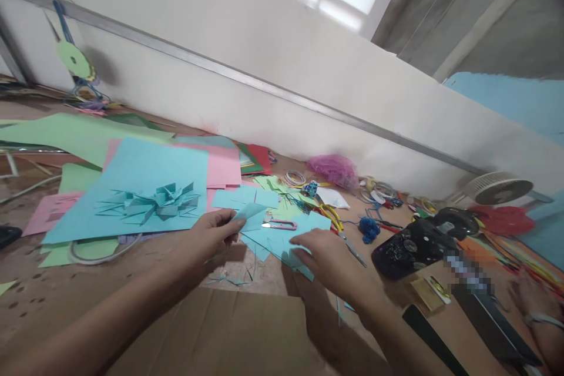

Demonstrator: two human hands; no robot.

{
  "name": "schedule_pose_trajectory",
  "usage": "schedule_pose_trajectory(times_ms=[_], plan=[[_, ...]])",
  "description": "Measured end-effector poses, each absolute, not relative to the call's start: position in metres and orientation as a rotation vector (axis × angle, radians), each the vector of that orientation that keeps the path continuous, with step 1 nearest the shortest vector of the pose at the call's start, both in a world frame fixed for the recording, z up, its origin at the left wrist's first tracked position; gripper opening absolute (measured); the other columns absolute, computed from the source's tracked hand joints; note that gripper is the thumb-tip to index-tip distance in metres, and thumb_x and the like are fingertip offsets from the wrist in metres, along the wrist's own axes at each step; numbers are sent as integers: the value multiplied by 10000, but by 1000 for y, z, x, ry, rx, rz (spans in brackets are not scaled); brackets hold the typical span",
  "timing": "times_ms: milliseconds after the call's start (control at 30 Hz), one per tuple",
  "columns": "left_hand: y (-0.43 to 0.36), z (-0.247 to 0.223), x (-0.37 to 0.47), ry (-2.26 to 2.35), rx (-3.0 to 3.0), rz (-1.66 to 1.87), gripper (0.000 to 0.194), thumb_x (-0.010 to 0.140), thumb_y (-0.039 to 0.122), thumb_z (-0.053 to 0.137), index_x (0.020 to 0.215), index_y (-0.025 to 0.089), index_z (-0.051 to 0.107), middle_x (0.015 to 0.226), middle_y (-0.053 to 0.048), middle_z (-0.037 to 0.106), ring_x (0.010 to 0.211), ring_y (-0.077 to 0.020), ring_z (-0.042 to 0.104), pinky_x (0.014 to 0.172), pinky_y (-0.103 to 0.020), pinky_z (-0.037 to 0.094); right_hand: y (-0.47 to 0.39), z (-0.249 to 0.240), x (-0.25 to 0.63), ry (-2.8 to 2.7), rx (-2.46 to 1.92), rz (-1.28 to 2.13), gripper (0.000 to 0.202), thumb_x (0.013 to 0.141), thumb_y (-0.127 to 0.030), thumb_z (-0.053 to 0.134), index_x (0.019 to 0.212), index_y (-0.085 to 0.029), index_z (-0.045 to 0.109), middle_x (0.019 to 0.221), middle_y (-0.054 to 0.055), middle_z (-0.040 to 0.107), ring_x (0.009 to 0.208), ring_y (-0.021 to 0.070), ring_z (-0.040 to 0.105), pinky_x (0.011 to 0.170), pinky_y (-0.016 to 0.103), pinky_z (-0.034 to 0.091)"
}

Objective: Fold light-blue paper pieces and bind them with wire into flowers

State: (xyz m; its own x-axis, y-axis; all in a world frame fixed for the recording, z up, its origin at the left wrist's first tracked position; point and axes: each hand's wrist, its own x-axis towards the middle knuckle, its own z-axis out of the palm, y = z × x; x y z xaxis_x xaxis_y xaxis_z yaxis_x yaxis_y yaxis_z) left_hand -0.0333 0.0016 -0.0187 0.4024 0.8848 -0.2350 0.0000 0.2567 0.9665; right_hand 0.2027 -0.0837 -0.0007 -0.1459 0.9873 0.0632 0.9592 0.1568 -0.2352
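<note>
My left hand (218,235) pinches a small folded piece of light blue paper (249,215) between thumb and fingers. My right hand (319,255) has its fingers apart and holds nothing; it hovers over blue paper sheets (273,242). Between the hands, pink thread snips (280,224) lie on those sheets. To the left, a pile of folded blue paper pieces (156,204) rests on a large blue sheet (127,170). Thin blue paper offcuts (229,279) lie below my left hand.
Scissors with yellow handles (337,223), a blue yarn ball (369,229) and a dark jar (405,249) stand or lie to the right. Brown cardboard (238,329) is nearest me. Another person's hand (526,294) shows at the right edge, near a fan (500,188).
</note>
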Motion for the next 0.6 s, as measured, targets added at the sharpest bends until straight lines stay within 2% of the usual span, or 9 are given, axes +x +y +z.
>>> schedule_pose_trajectory(times_ms=[133, 267, 467, 600], plan=[[1, -28, -33, 952, 1213, 759, 318, 768, 451, 644, 661, 191, 494, 562, 58, 432, 477, -76, 358, 428, -176, 246, -51, -2, 202, -2321, -1872, 58, 348, 862, -151, 536, 1188, -242, 618, 1111, 77, 679, 1054, 235, 570, 847, 311, 381], [8, -42, -35, 911, 1264, 721, 332, 759, 476, 644, 660, 196, 495, 554, 59, 430, 478, -87, 357, 424, -187, 220, -28, -25, 198, -2409, -1918, -79, 434, 816, -65, 517, 1212, -230, 581, 1050, 79, 659, 990, 233, 562, 818, 315, 367], [8, -37, -34, 926, 1249, 659, 369, 714, 520, 676, 664, 197, 504, 537, 68, 400, 475, -89, 346, 429, -194, 211, -27, -48, 202, -2388, -1917, -198, 331, 790, -33, 475, 1028, -206, 627, 971, 79, 618, 907, 222, 537, 742, 301, 360], [5, -30, -35, 956, 1216, 610, 385, 679, 541, 697, 687, 203, 512, 543, 72, 406, 467, -86, 344, 430, -190, 219, -28, -46, 211, -2063, -1888, 5, 231, 766, -73, 447, 853, -200, 619, 897, 55, 585, 828, 195, 536, 697, 283, 357]])
